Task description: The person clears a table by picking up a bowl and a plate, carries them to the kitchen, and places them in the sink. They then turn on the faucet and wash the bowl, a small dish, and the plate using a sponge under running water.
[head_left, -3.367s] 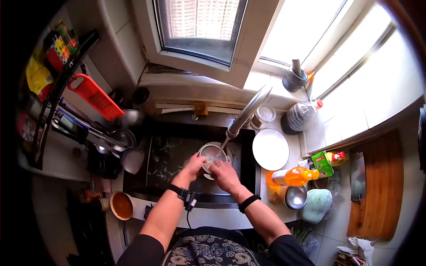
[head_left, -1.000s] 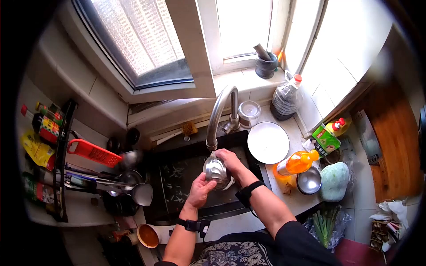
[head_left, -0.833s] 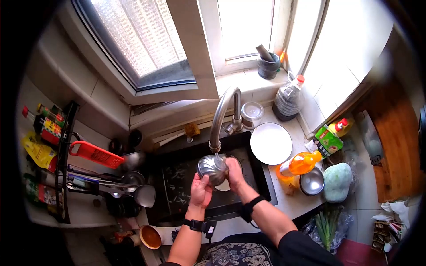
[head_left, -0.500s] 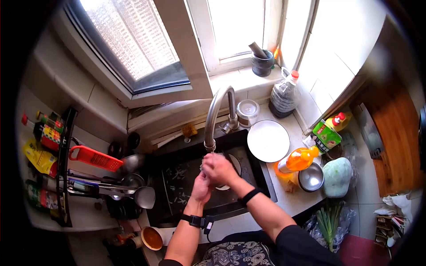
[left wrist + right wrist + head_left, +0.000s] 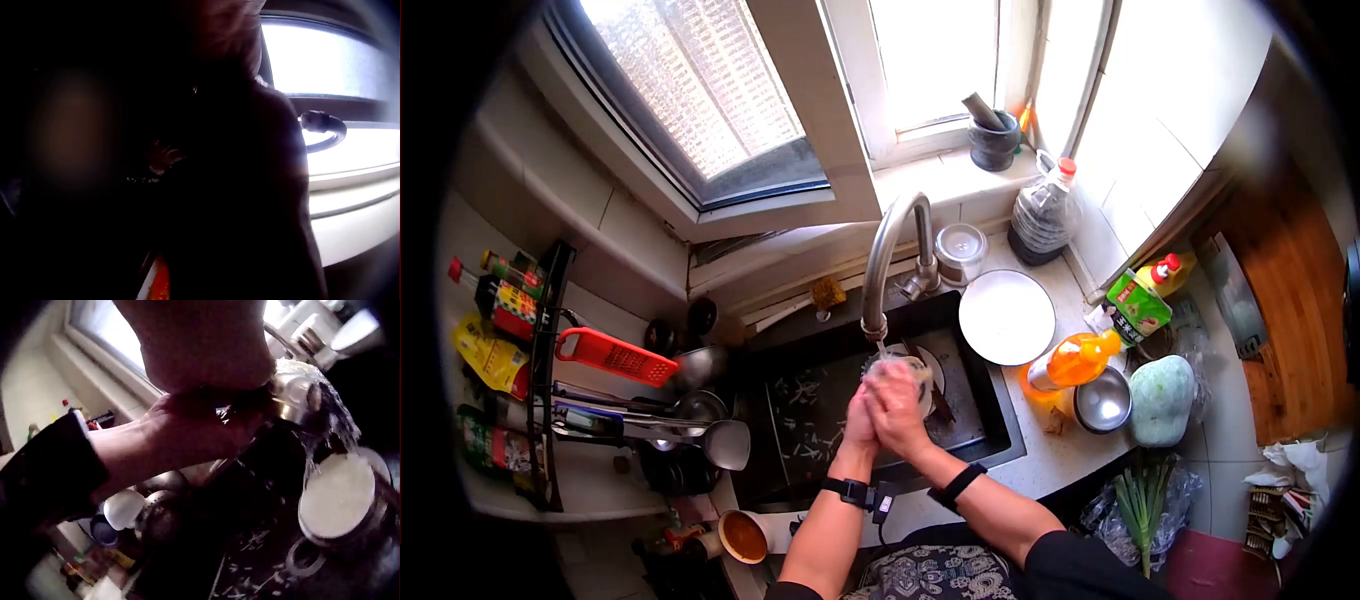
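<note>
In the head view both hands meet under the tap (image 5: 874, 325), over the black sink (image 5: 1010, 440). My left hand (image 5: 858, 425) grips a small shiny fluted metal bowl (image 5: 296, 401) from below and the left. My right hand (image 5: 897, 405) lies over it, fingers bent on the bowl and blurred. Water pours off the metal in the right wrist view. Below stands a round vessel filled with whitish liquid (image 5: 337, 497). Pale shreds (image 5: 800, 390) lie scattered on the sink floor. The left wrist view is mostly dark.
Right of the sink stand a white plate (image 5: 1007, 317), an orange bottle (image 5: 1072, 362), a steel bowl (image 5: 1102, 400) and a pale green gourd (image 5: 1160, 400). Ladles and a red slotted basket (image 5: 615, 357) hang at the left. A bowl of brown sauce (image 5: 744, 537) sits at the front left.
Earlier the hands turned the metal bowl, its fluted outside showing. The right hand then came over it, and now both hands sit close together, slightly lower, in the water stream.
</note>
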`<action>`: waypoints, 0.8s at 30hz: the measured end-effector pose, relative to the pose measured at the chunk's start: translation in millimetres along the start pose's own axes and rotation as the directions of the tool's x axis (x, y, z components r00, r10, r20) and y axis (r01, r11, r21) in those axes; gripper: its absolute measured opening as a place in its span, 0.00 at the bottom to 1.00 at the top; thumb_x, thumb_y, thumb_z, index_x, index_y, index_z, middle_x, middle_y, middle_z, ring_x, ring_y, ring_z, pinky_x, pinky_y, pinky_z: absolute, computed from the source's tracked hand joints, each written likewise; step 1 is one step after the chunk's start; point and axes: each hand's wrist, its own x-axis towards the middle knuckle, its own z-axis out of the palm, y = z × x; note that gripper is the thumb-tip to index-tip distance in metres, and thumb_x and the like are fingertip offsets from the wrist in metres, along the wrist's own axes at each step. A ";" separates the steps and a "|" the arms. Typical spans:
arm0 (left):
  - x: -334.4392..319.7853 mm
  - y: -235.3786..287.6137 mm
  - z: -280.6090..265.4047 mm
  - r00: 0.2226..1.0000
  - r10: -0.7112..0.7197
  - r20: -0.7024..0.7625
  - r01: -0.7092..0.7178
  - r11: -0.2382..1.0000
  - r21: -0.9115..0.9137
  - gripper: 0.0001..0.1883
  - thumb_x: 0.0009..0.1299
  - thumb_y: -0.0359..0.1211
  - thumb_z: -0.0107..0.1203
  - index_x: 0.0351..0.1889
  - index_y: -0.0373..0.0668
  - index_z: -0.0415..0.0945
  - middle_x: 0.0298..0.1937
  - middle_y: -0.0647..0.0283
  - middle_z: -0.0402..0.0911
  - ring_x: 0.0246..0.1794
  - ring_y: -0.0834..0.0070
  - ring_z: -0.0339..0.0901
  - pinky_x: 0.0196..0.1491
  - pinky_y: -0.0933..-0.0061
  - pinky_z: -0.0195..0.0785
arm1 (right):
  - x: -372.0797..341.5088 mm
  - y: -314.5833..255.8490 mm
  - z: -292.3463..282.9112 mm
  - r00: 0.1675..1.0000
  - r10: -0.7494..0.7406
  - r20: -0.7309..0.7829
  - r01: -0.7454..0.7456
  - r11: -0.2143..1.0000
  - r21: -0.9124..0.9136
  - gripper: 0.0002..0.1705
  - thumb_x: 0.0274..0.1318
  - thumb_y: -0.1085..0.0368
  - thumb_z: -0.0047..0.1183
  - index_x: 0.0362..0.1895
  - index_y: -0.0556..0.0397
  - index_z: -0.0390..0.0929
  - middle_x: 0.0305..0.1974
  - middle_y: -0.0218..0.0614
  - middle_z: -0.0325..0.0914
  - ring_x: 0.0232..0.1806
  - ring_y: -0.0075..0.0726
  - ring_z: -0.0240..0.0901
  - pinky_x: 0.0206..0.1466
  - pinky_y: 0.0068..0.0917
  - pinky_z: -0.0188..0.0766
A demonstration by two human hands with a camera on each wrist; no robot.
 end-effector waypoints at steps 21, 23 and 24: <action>-9.1 14.3 -37.9 0.998 -0.055 -0.015 0.055 0.997 -0.050 0.15 0.75 0.42 0.43 0.55 0.48 0.71 0.54 0.64 0.76 0.53 0.69 0.72 0.57 0.60 0.63 | 34.5 32.5 -46.2 0.523 0.466 0.713 -0.682 -0.273 0.679 0.21 0.61 0.52 0.50 0.56 0.45 0.70 0.48 0.30 0.76 0.49 0.36 0.74 0.53 0.43 0.72; -8.6 11.6 -42.2 0.978 -0.190 -0.080 0.190 0.982 -0.010 0.19 0.75 0.45 0.41 0.58 0.47 0.69 0.55 0.64 0.75 0.52 0.69 0.72 0.55 0.60 0.64 | 44.4 30.6 -49.5 0.604 0.418 0.679 -0.649 -0.237 0.723 0.19 0.61 0.59 0.51 0.55 0.48 0.70 0.48 0.32 0.76 0.48 0.36 0.75 0.51 0.41 0.74; -7.6 11.8 -35.4 0.962 -0.247 -0.120 0.257 0.964 0.074 0.22 0.74 0.50 0.39 0.57 0.49 0.70 0.55 0.65 0.76 0.53 0.68 0.71 0.55 0.59 0.62 | 50.8 31.2 -52.1 0.621 0.398 0.675 -0.659 -0.201 0.725 0.18 0.61 0.62 0.50 0.55 0.49 0.70 0.48 0.33 0.76 0.47 0.36 0.75 0.51 0.41 0.74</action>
